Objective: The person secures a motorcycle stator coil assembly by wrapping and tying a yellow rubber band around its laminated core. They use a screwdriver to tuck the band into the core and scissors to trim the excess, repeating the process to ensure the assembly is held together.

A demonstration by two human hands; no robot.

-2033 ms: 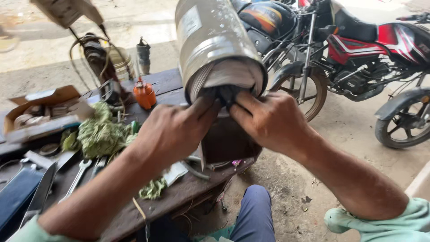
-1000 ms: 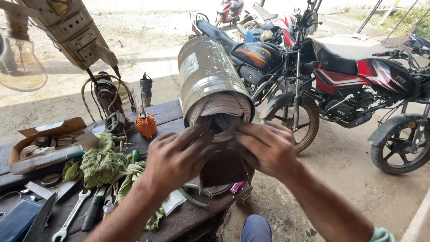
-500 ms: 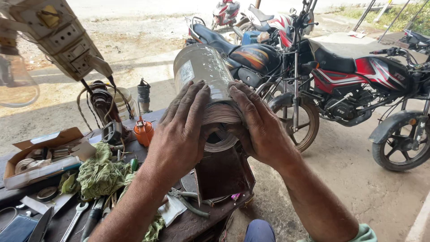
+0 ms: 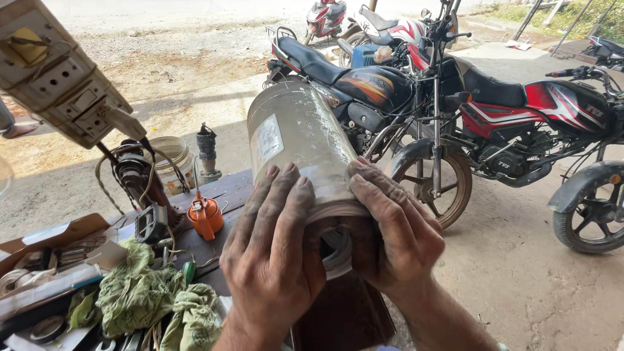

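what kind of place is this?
Likely an open-air roadside repair workshop: parked motorcycles, a cluttered wooden workbench with an orange oil can, both hands on a metal cylinder.

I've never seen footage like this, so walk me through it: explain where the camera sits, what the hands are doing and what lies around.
The one picture comes from a camera worn on a person's head, looking down at bare hands. The left hand and right hand grip the near end of a shiny metal cylinder from either side. On the wooden workbench lie green rags, an orange oil can and an open cardboard box. Behind stand parked motorcycles on dusty ground.
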